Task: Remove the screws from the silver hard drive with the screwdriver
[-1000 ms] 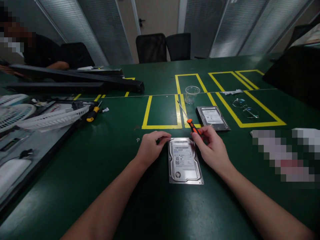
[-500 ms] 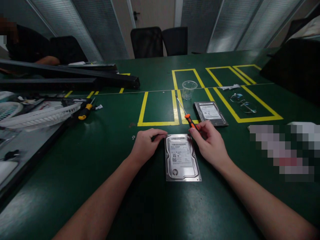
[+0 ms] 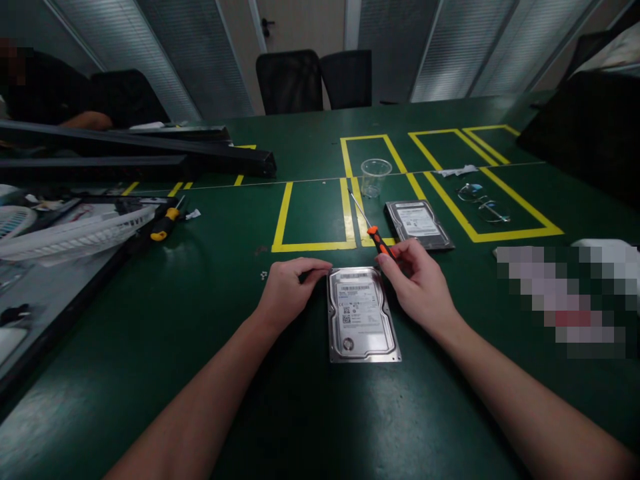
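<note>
A silver hard drive (image 3: 363, 313) lies flat on the green table, label side up. At its upper left corner, my left hand (image 3: 290, 287) pinches thumb and forefinger together; whatever is between the fingertips is too small to make out. My right hand (image 3: 419, 283) is closed around the orange and black handle of a screwdriver (image 3: 376, 239), whose metal shaft points away from me, up and to the left. Just beyond that hand rests a second hard drive (image 3: 420, 225) with a dark casing. Several tiny screw-like bits (image 3: 263, 275) lie left of my left hand.
A clear plastic cup (image 3: 375, 179) stands behind the screwdriver. Glasses (image 3: 484, 203) lie within yellow tape on the right. To the left are a yellow-handled screwdriver (image 3: 167, 223), a cluttered grey panel (image 3: 65, 280) and long black bars (image 3: 225, 157). A person (image 3: 55, 93) sits far left.
The view has shifted slightly. My left thumb and forefinger sit a little closer together at the drive's corner; the right hand keeps its grip on the screwdriver.
</note>
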The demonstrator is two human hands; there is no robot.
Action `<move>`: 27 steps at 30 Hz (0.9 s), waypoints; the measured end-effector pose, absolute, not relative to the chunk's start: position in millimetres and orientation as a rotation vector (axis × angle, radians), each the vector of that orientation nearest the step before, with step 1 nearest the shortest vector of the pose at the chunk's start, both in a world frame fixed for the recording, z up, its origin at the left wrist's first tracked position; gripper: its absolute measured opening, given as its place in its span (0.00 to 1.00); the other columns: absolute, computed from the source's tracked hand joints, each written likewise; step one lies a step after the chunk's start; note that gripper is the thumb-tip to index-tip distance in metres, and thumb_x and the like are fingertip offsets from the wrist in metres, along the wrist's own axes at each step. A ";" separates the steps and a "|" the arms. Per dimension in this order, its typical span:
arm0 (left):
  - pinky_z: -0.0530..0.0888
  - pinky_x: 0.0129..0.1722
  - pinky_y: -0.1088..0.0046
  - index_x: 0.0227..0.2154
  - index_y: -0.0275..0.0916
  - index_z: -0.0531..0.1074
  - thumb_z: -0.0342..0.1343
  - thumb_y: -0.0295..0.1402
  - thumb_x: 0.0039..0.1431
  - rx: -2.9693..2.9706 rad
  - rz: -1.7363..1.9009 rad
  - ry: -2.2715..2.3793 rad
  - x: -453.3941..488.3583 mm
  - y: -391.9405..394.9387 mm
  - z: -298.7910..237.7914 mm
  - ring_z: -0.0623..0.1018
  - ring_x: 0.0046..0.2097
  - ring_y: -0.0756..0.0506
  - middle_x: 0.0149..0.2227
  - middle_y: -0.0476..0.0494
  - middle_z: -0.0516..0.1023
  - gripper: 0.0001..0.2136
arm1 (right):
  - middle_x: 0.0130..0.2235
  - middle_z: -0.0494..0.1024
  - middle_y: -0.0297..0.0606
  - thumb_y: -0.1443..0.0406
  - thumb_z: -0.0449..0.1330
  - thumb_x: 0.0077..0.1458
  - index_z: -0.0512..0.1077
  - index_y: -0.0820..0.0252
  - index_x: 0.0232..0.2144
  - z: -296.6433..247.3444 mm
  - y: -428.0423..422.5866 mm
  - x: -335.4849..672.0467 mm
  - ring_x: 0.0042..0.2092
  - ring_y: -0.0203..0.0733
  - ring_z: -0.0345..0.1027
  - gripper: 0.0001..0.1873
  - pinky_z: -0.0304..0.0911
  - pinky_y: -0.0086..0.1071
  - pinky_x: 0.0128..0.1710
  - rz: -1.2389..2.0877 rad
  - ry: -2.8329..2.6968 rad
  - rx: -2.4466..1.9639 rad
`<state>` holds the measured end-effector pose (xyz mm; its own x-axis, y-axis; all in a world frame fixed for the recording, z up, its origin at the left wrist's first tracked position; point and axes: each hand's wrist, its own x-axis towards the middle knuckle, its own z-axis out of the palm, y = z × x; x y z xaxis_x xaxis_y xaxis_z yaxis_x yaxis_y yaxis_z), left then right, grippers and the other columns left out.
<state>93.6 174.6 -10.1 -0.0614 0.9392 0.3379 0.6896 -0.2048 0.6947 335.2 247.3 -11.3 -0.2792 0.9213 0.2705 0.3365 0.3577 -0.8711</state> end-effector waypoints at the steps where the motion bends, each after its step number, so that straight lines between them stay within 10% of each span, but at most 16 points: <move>1: 0.82 0.49 0.64 0.42 0.41 0.84 0.60 0.29 0.66 1.911 1.139 1.747 93.4 174.6 -10.5 0.86 0.43 0.44 0.42 0.46 0.88 0.08 | 0.35 0.75 0.32 0.54 0.63 0.64 0.68 0.54 0.37 -11.4 247.5 335.3 0.36 0.40 0.69 0.12 0.62 0.38 0.36 0.902 -1.806 -1.108; 27: 0.83 0.42 0.68 0.38 0.39 0.83 0.64 0.36 0.63 1.575 1.189 1.655 95.6 183.4 -12.7 0.85 0.38 0.46 0.38 0.44 0.87 0.07 | 0.35 0.75 0.34 0.53 0.64 0.64 0.69 0.54 0.37 -11.2 247.7 335.6 0.36 0.42 0.70 0.13 0.62 0.37 0.35 0.882 -1.808 -1.111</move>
<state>95.6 183.4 -12.7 -0.1543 0.9722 0.1759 0.4768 -0.0827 0.8751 335.6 247.7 -11.2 -0.2754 0.9200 0.2787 0.3468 0.3655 -0.8638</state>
